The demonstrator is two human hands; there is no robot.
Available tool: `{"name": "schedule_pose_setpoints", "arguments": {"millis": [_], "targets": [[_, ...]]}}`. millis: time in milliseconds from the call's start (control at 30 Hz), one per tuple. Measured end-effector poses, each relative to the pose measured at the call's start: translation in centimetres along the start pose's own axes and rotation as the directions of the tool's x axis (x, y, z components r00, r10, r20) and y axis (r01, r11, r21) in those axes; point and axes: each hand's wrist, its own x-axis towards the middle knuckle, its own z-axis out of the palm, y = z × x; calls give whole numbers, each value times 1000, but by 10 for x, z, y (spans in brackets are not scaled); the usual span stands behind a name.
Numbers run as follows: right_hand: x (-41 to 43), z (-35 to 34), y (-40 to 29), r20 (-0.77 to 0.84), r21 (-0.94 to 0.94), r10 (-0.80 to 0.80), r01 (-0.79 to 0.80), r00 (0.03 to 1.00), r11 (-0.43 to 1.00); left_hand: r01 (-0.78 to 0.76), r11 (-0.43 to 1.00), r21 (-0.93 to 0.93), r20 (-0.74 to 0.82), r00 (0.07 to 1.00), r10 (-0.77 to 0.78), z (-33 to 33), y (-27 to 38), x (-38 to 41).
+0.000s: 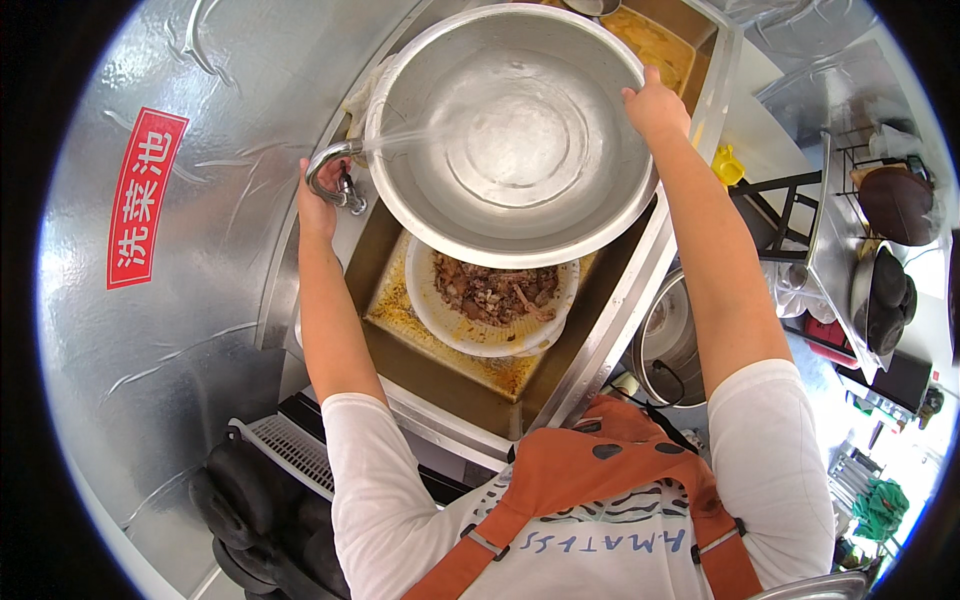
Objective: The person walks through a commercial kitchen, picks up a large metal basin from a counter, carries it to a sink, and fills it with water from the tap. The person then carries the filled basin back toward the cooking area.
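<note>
A large round metal basin [517, 240] sits over the divided stainless-steel sink, some water in its bottom. My right hand [656, 109] grips its rim at the upper right. My left hand [321, 196] is at the curved chrome faucet [324, 154], its fingers partly behind it; whether they close on the lever is hidden. A jet of water runs from the spout into the basin. Below the basin, a white plastic colander [420, 300] with dark brown scraps and bones stands in the stained sink compartment [465, 397].
Cloudy yellow liquid [652, 45] fills the far sink compartment, with a metal bowl at its edge. A yellow cloth lies behind the faucet. A metal pot [667, 337] stands right of the sink, a white plastic basket [289, 450] and black pans at lower left. Foil-like wall covering rises left.
</note>
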Motion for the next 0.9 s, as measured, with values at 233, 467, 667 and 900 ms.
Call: {"name": "schedule_pose_setpoints", "arguments": {"millis": [233, 467, 667, 900], "targets": [[0, 0, 0, -1, 1, 7, -7, 1000, 1000, -4, 1000, -7, -37, 999, 4, 6, 2, -1], [1, 0, 1, 10, 1, 21, -21, 1000, 1000, -10, 994, -112, -66, 998, 3, 11, 0, 0], [2, 1, -1, 0, 9, 8, -8, 1000, 1000, -117, 982, -148, -224, 971, 82, 2, -10, 1], [3, 2, 6, -18, 40, 5, -5, 1000, 999, 31, 796, 605, -670, 559, 488, 20, -23, -45]]}}
